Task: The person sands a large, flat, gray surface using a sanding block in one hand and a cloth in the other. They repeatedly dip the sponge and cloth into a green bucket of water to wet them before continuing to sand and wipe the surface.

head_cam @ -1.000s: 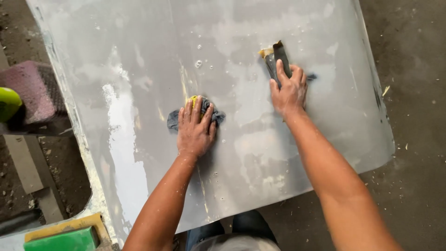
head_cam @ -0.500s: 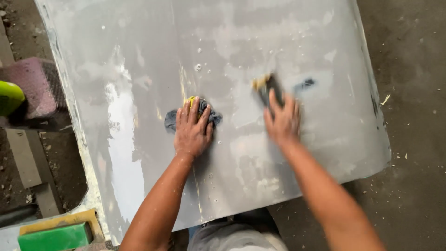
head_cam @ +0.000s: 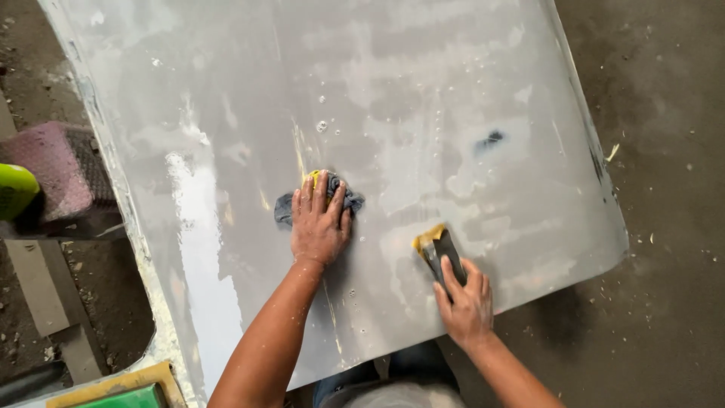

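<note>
down below the camera, a large grey sheet-metal panel (head_cam: 393, 98) with pale filler patches and wet droplets lies flat over the concrete floor (head_cam: 664, 189), its near edge by the person's knees. the left hand (head_cam: 321, 223) lies flat with fingers spread, palm pressing on a crumpled dark blue-grey cloth with a yellow bit (head_cam: 343, 198) that pokes out beyond the fingertips and to the left of the hand; the cloth sits about mid-panel, touching the surface. the right hand (head_cam: 466, 302) is closed around a dark sanding block with a yellowish front edge (head_cam: 436, 249), fingers laid along its top, the block flat against the panel near the lower right part, just beside a pale sanded patch. the two hands are near each other but apart, the right one lower and closer to the panel's near edge. a small dark blue smudge (head_cam: 491, 139) marks the panel up and to the right of both hands, well apart from the block. a yellow streak runs down the panel just above the cloth. to the left on the floor rests a pink abrasive pad (head_cam: 49, 170) beside a lime-green rounded object (head_cam: 13, 190) at the frame edge, and a green and yellow block (head_cam: 121, 391) shows at the bottom left corner. pale flecks of debris dot the floor on the right
</note>
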